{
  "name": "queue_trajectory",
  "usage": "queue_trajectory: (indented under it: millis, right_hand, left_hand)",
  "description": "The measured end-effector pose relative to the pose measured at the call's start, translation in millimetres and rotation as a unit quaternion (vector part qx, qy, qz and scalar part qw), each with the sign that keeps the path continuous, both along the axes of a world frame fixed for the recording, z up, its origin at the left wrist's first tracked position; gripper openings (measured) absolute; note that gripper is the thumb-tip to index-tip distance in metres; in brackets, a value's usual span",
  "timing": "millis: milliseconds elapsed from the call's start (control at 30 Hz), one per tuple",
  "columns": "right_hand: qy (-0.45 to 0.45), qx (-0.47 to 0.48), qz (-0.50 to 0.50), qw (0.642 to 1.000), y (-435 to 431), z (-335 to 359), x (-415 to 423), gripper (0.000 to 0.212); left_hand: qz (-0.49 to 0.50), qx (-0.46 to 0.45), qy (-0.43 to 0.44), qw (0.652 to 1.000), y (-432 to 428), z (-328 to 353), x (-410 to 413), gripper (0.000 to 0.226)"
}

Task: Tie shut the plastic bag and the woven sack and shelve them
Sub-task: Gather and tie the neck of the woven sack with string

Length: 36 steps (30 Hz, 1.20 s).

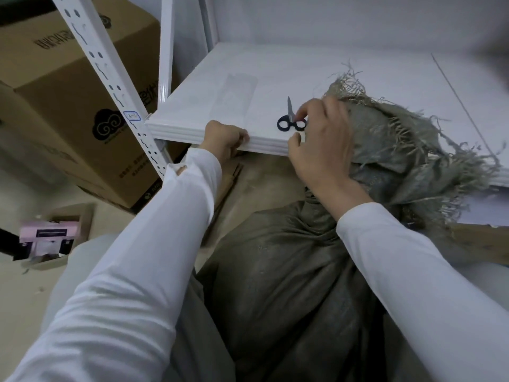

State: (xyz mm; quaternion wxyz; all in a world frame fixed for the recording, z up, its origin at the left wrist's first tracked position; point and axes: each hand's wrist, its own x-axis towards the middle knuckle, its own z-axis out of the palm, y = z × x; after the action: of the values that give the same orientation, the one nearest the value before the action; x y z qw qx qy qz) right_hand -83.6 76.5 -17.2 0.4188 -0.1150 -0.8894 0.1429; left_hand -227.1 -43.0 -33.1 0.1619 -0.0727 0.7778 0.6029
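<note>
A grey-green woven sack point(289, 271) stands on the floor between my arms. Its frayed open top point(399, 139) flops onto the front of the white shelf point(303, 70). Small dark-handled scissors point(286, 119) lie flat on the shelf near the front edge. My right hand point(322, 142) rests against the sack's top, with index finger and thumb pinched on the scissors' right handle loop. My left hand point(223, 139) is a closed fist curled over the shelf's front lip. I see no clear plastic bag, only a flat translucent sheet point(237, 92) on the shelf.
A white perforated upright point(110, 78) of the rack stands at the shelf's left corner. Big cardboard boxes point(68, 86) sit behind it on the floor. A small open carton with pink packets point(49, 235) lies at lower left. A thin cord point(462, 106) crosses the shelf at right.
</note>
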Motion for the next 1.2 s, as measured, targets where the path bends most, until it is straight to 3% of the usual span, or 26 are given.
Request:
queue_trajectory:
  millis: [100, 200, 367, 567, 700, 767, 867, 1067, 1200]
  right_hand:
    - [-0.016, -0.087, 0.064, 0.994, -12, 8, -9, 0.015]
    - [-0.111, -0.218, 0.064, 0.968, -22, 12, -36, 0.019]
    - [-0.203, -0.495, 0.075, 0.842, -24, -5, -79, 0.016]
    - [-0.214, -0.587, 0.07, 0.778, -33, -13, -86, 0.013]
    - [-0.203, -0.581, 0.018, 0.788, -32, -14, -87, 0.011]
    - [-0.204, -0.592, 0.014, 0.779, -29, -13, -84, 0.003]
    - [-0.226, -0.605, 0.017, 0.763, -27, -13, -76, 0.005]
    - [-0.233, -0.587, 0.015, 0.775, -27, -13, -60, 0.011]
    - [-0.225, -0.563, 0.023, 0.795, -27, -8, -52, 0.014]
  left_hand:
    - [-0.044, 0.026, -0.048, 0.998, -5, 5, 9, 0.021]
    - [-0.087, 0.042, -0.087, 0.992, -9, 11, 16, 0.024]
    - [-0.107, 0.045, -0.127, 0.985, -18, 14, 15, 0.011]
    - [-0.186, -0.001, -0.119, 0.975, -19, 15, 15, 0.015]
    - [-0.179, -0.026, -0.084, 0.98, -21, 19, 13, 0.004]
    - [-0.104, -0.06, 0.027, 0.992, -21, 12, 8, 0.005]
    - [-0.056, -0.133, 0.2, 0.969, -22, 2, -1, 0.012]
    - [-0.122, -0.127, 0.195, 0.965, -15, -4, -8, 0.039]
    - [-0.129, -0.126, 0.183, 0.966, -11, -5, -9, 0.042]
